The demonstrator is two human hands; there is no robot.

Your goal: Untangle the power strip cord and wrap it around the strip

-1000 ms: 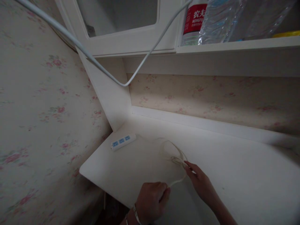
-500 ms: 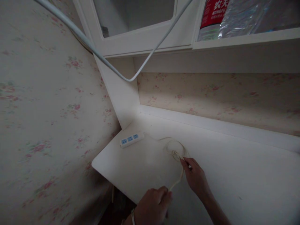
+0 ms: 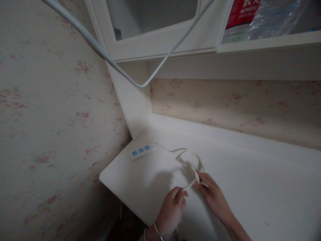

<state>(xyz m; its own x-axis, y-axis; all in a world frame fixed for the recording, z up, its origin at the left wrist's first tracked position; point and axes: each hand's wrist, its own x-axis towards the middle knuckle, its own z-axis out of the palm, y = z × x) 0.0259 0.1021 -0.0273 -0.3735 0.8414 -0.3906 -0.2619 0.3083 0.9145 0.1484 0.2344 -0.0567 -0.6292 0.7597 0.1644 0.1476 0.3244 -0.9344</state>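
A white power cord lies looped and tangled over the desk, running back to a white power strip with blue sockets. My left hand, with a bangle at the wrist, pinches a length of this cord. Just to its right, my right hand grips the bundled part of the same cord between thumb and fingers. A short stretch of cord spans the gap between both hands. Below my left hand the cord's further run is mostly hidden.
The white desk meets floral wallpaper on the left. Overhead, a white cabinet and a shelf with a red-labelled bottle pack jut out. A thick pale cable hangs across the upper view.
My left hand has risen toward my right hand, and the cord between them is shorter. The loops by my right hand look more bunched. The view has shifted slightly.
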